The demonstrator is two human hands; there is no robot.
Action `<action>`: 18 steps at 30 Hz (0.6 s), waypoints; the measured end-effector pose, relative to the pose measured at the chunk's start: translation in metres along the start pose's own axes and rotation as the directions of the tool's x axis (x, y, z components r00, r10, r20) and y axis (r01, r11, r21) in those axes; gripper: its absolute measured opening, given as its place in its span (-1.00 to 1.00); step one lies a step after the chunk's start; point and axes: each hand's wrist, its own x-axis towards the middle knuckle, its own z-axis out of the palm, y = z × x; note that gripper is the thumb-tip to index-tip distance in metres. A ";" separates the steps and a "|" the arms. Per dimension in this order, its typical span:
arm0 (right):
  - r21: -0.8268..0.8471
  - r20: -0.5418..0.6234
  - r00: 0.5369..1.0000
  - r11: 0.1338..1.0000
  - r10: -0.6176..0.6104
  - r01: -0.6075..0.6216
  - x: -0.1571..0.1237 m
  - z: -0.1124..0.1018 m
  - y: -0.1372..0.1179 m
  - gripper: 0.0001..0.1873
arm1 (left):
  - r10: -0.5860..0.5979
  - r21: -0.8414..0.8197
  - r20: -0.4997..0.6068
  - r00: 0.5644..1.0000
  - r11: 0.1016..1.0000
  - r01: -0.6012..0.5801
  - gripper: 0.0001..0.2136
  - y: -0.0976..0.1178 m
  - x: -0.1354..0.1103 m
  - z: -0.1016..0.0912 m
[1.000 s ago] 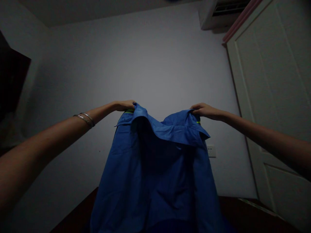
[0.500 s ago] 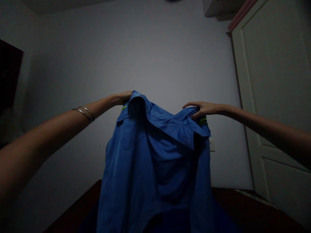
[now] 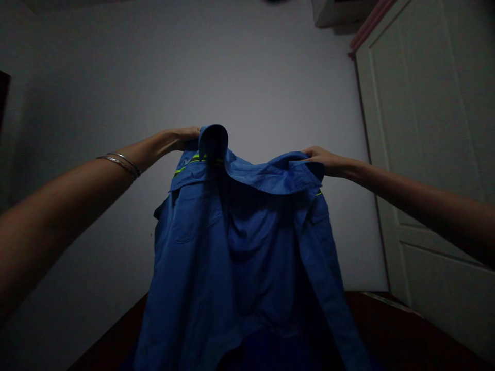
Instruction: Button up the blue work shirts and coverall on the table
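Far left of the blue shirt point(image 3: 240, 247), I see the left forearm reaching in, two thin bangles point(image 3: 119, 162) on the wrist. The left hand point(image 3: 184, 136) is closed on the shirt's upper left corner, just beside the upturned collar point(image 3: 213, 140). Its fingertips are tucked behind the cloth, so I cannot tell how they lie. A yellow-green stripe point(image 3: 189, 164) runs across the shirt's shoulder right under that hand.

The shirt hangs in the air between the two hands, held up high in front of the pale wall point(image 3: 116, 67). Its open front faces me, and a chest pocket point(image 3: 189, 221) sits on its left panel. The collar sags in a curve from one hand to the other. A sleeve point(image 3: 328, 293) trails down the shirt's right side. The hem runs out of the bottom of the view, over a dark wooden surface point(image 3: 386, 324), and I cannot tell whether they touch.

At the shirt's upper right corner, the right hand point(image 3: 327, 161) pinches the edge of the cloth, fingers narrow on the fabric. Right of the shirt stands a white panelled door point(image 3: 425, 154). Above the shirt's right shoulder, at the top edge, is part of an air conditioner point(image 3: 332, 10).
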 end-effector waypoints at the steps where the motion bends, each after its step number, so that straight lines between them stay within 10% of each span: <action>1: 0.056 -0.054 0.998 0.998 -0.018 0.021 -0.001 0.001 -0.001 -0.79 | -0.038 0.004 -0.019 0.999 0.999 0.038 -0.93 0.002 -0.003 0.001; 10: 0.034 -0.116 0.991 0.997 -0.062 0.066 -0.004 -0.007 -0.014 -0.91 | -0.123 -0.027 0.157 0.980 0.991 0.128 -0.80 0.003 -0.014 -0.010; 18: -0.399 0.295 0.953 0.897 -0.069 0.188 0.000 -0.017 -0.023 -0.51 | -0.066 0.109 0.072 0.995 0.992 0.058 -0.89 0.004 -0.012 -0.006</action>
